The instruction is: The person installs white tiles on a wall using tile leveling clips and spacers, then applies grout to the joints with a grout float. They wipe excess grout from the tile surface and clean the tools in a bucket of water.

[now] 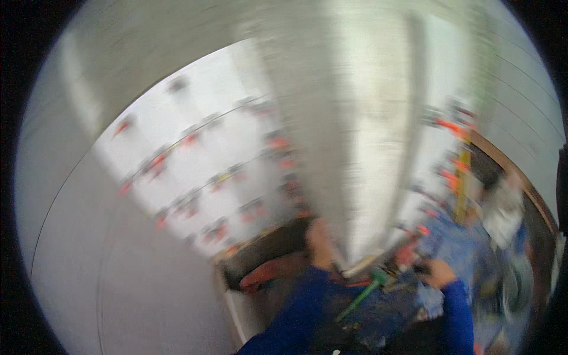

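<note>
Tool [361,299] between left hand [320,244] and right hand [440,274], ring [527,285] farther right

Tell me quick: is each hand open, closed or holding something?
Left hand: beside the pale panel; too blurred to tell its grip.
Right hand: at a small dark thing; open or closed can't be told.

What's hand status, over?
Left hand by pale panel, grip blurred. Right hand at dark object, grip unclear. Green stick-shaped thing between them.

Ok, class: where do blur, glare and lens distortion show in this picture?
Head view: the left hand and right hand look smeared; the pale central strip looks washed out; the left white board bows along its top; the corners go black.
</note>
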`<state>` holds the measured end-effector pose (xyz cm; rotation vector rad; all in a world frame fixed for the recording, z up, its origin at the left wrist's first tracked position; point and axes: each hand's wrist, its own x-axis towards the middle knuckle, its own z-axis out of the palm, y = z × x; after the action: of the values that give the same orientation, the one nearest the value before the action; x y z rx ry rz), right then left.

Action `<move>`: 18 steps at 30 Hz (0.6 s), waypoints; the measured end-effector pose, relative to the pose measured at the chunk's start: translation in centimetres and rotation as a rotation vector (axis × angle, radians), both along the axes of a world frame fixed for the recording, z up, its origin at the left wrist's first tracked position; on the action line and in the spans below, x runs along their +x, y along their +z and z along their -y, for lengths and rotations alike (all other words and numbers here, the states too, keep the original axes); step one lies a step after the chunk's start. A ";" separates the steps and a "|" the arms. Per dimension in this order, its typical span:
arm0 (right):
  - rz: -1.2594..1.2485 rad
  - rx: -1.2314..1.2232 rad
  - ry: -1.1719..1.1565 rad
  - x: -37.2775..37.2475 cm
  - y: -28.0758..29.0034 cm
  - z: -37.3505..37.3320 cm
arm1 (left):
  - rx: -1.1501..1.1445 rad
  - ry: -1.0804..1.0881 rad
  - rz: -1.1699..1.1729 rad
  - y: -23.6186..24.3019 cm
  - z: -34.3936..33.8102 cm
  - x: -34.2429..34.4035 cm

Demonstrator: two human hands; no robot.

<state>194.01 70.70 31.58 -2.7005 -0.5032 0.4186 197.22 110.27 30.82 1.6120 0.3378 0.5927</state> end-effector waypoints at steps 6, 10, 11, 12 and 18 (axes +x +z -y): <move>0.128 -0.063 0.013 1.0 -2.9 0.7 | -0.635 -0.196 0.212 2.8 1.2 0.7; 0.053 -0.109 -0.034 1.4 -2.4 1.3 | -0.637 -0.152 0.201 3.2 1.3 1.0; 0.000 -0.143 -0.042 1.2 -2.2 1.4 | -0.669 -0.082 0.148 2.9 1.2 0.7; 0.023 -0.138 -0.012 1.1 -1.8 1.5 | -0.571 -0.131 0.222 2.9 1.0 0.7; 0.094 -0.069 -0.052 0.7 -1.6 1.7 | -0.326 -0.191 0.344 1.2 0.8 0.7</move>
<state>194.69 68.98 29.96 -2.8037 -0.4502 0.3010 197.96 109.48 32.05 1.1881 0.0198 0.6201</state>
